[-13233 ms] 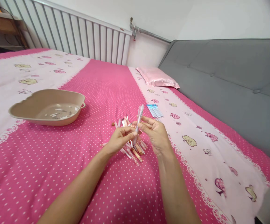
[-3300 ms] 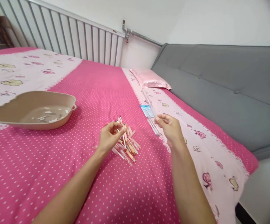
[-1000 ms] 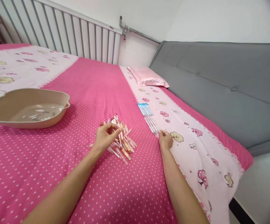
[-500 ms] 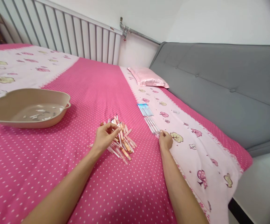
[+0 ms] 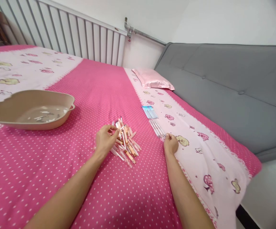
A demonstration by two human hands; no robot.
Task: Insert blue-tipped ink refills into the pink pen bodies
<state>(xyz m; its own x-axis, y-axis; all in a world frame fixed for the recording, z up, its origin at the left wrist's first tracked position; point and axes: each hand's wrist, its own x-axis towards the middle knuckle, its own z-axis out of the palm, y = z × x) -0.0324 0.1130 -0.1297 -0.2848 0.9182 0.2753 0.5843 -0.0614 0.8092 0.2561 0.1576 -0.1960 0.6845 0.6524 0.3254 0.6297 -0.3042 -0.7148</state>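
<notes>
Half-curled left hand [image 5: 105, 140] at one pen heap [image 5: 129, 147]; nearly closed right hand [image 5: 170, 143] touching one clear-pen row [image 5: 156, 127]; both grips unclear.

A bedroom in a home.
Before me spread a pink dotted bedsheet [image 5: 133, 194], satin pillow [image 5: 153, 79], grey padded headboard [image 5: 214, 70] and white ribbed radiator [image 5: 87, 39].

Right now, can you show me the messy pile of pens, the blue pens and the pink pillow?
Messy pile of pens [image 5: 126, 139]: head view, middle of the heap.
Blue pens [image 5: 150, 112]: head view, middle of their row.
Pink pillow [image 5: 153, 79]: head view, middle of its top.
</notes>
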